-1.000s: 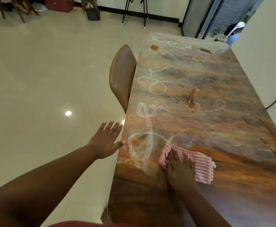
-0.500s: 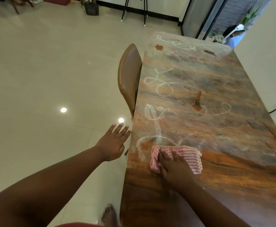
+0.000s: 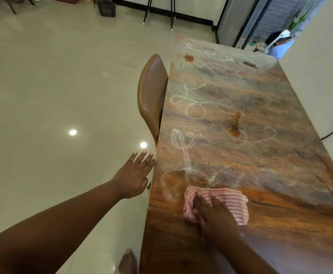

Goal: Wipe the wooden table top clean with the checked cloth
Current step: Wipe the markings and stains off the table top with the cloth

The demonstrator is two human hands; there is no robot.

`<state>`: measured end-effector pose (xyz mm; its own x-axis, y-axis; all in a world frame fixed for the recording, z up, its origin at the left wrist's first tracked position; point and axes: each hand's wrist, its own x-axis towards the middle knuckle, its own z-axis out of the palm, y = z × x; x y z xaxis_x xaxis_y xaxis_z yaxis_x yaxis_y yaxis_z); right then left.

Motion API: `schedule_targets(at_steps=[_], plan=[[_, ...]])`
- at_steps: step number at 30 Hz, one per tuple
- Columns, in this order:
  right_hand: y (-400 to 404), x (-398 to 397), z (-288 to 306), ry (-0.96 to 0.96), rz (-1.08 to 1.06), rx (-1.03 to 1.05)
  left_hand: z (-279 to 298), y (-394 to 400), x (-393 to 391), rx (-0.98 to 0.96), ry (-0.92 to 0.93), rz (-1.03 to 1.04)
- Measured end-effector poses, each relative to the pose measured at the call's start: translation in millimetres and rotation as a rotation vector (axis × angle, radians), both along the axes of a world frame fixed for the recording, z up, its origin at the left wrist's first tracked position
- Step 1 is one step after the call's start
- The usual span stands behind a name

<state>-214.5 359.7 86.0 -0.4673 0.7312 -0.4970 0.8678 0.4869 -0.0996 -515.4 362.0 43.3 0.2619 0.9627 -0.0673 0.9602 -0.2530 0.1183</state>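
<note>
**Wiping, near end of surface**

Our right hand [image 3: 213,214] presses flat-fingered on the checked cloth [image 3: 229,202], bunched beneath it. Left hand [image 3: 134,175] is open, off the surface [image 3: 280,224] edge. Next: push toward 12 o'clock through the chalk loops [image 3: 183,153].

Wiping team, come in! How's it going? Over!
Right hand pressing checked cloth flat on table. Left hand open at edge. Chalk loops, brown spill ahead.

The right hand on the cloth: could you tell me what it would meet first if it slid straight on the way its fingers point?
The right hand points up-left, so the cloth would likely meet the chalk loop first.
</note>
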Motion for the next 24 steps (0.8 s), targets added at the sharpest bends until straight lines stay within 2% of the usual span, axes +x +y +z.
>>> schedule_targets(at_steps=[2,4,6,8,10,12,15,17,19,23,24], plan=[[34,0,-6,-0.049,-0.086,0.046,0,1,8,-0.003,-0.029,-0.026],[43,-35,1,-0.028,-0.105,0.096,3,3,16,0.012,-0.05,-0.014],[25,-70,-3,0.054,-0.054,0.131,5,5,23,0.023,-0.048,0.003],[-10,-89,5,0.144,-0.059,0.078,4,8,24,0.035,-0.03,0.005],[-44,-69,4,0.141,0.069,0.102,3,12,21,0.049,0.001,-0.003],[-64,-27,4,0.102,0.058,0.126,3,16,19,0.06,0.017,-0.012],[-60,46,-13,0.027,-0.138,0.25,4,16,21,0.025,0.005,-0.004],[-49,54,-10,-0.011,-0.328,0.171,6,15,24,0.003,-0.028,0.007],[-54,37,-8,0.002,-0.427,0.157,8,19,24,0.006,-0.033,-0.012],[-99,47,-18,0.079,-0.197,0.129,11,25,23,0.043,0.084,-0.103],[-101,63,-22,0.075,-0.147,0.197,11,26,22,0.05,0.086,-0.115]])
